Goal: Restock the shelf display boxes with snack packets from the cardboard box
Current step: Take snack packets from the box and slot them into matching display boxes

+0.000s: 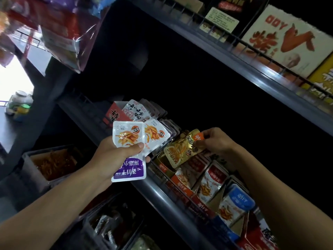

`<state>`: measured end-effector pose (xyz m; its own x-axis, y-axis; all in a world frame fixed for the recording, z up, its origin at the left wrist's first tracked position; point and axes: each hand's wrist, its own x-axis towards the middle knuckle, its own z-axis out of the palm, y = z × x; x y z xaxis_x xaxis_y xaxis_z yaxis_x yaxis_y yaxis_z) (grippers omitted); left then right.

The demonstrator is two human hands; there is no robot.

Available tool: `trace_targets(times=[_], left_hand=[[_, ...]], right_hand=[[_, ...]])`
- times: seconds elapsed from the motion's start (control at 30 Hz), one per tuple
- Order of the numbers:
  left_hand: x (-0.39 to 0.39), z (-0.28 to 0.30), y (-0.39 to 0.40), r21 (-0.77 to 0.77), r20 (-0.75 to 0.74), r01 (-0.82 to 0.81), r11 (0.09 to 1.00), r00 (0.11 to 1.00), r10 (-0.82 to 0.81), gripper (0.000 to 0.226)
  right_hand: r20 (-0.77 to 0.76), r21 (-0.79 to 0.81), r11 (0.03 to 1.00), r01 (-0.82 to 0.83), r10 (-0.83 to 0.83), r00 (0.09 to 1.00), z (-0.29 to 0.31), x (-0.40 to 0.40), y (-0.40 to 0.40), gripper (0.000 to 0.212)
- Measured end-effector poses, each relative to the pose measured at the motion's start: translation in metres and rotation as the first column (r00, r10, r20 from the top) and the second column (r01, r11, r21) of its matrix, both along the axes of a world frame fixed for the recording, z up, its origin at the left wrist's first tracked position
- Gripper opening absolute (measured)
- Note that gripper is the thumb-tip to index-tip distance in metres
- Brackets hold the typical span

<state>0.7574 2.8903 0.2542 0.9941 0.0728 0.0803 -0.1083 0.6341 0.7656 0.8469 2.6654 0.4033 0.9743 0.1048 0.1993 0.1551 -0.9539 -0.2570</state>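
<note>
I see the shelf (162,193) running diagonally, its row of display boxes (182,183) angled toward the aisle so packets stand face-out behind the wire rail; no cardboard box is in view. My left hand (115,156) acts as the reserve, fingers (138,147) clenched round a fanned stack of white-and-purple packets (128,138) held just beside the row. My right hand (219,139) pinches the top corner of a gold packet (182,150), tilted over a box, apparently to slot it in.
</note>
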Motion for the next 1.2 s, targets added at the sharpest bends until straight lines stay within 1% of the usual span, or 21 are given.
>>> trace_targets(times=[0.07, 0.2, 0.3, 0.37, 0.43, 0.5, 0.57, 0.77, 0.9, 1.0, 1.1, 1.17, 1.2], left_hand=[[0.002, -0.001, 0.0, -0.013, -0.007, -0.006, 1.0, 1.0, 0.006, 0.026], [0.005, -0.002, 0.0, -0.017, -0.01, 0.005, 1.0, 1.0, -0.006, 0.029], [0.007, -0.002, 0.0, -0.023, 0.004, 0.025, 0.999, 1.0, -0.024, 0.029], [0.009, -0.002, 0.0, -0.017, 0.013, 0.032, 0.999, 0.999, -0.031, 0.028], [0.012, -0.003, 0.001, -0.018, 0.024, 0.028, 0.999, 0.999, -0.027, 0.027], [0.015, -0.004, 0.0, -0.019, 0.037, 0.029, 0.999, 0.999, -0.028, 0.027], [0.018, -0.006, -0.001, -0.016, 0.044, 0.027, 1.0, 0.999, -0.026, 0.026], [0.028, -0.016, 0.001, 0.016, 0.049, -0.006, 1.0, 0.999, 0.005, 0.025], [0.042, -0.026, 0.006, 0.097, 0.057, -0.063, 0.993, 0.997, 0.057, 0.037], [0.048, -0.029, 0.003, 0.103, 0.063, -0.042, 0.994, 0.997, 0.036, 0.036], [0.051, -0.033, 0.002, 0.093, 0.052, -0.036, 0.995, 0.998, 0.031, 0.033], [0.051, -0.033, 0.002, 0.093, 0.049, -0.031, 0.995, 0.998, 0.026, 0.036], [0.051, -0.034, 0.002, 0.098, 0.043, -0.03, 0.995, 0.999, 0.026, 0.04]], right_hand=[[-0.008, -0.046, 0.999, -0.003, 0.002, 1.0, -0.002, 0.006, 0.003, 0.006], [-0.004, -0.15, 0.989, 0.001, -0.002, 1.0, -0.012, 0.019, 0.009, 0.008], [-0.017, -0.189, 0.982, 0.001, -0.005, 1.0, -0.02, 0.026, 0.013, 0.01], [-0.024, -0.231, 0.973, 0.001, -0.006, 1.0, -0.024, 0.029, 0.015, 0.013], [-0.023, -0.309, 0.951, 0.008, -0.016, 1.0, -0.027, 0.035, 0.016, 0.016], [-0.031, -0.34, 0.94, 0.02, -0.033, 0.999, -0.029, 0.04, 0.014, 0.022], [-0.05, -0.311, 0.95, 0.036, -0.054, 0.997, -0.027, 0.046, 0.011, 0.029], [0.022, -0.199, 0.975, 0.099, -0.097, 0.995, -0.025, 0.06, -0.001, 0.023], [0.059, -0.167, 0.981, 0.102, -0.093, 0.994, -0.034, 0.065, -0.001, 0.023], [0.06, -0.175, 0.981, 0.082, -0.072, 0.996, -0.042, 0.064, 0.0, 0.028], [0.093, -0.167, 0.983, 0.08, -0.065, 0.994, -0.043, 0.063, -0.004, 0.028], [0.135, -0.161, 0.982, 0.102, -0.08, 0.988, -0.044, 0.063, -0.006, 0.028], [0.15, -0.184, 0.978, 0.102, -0.075, 0.986, -0.045, 0.062, -0.007, 0.027]])
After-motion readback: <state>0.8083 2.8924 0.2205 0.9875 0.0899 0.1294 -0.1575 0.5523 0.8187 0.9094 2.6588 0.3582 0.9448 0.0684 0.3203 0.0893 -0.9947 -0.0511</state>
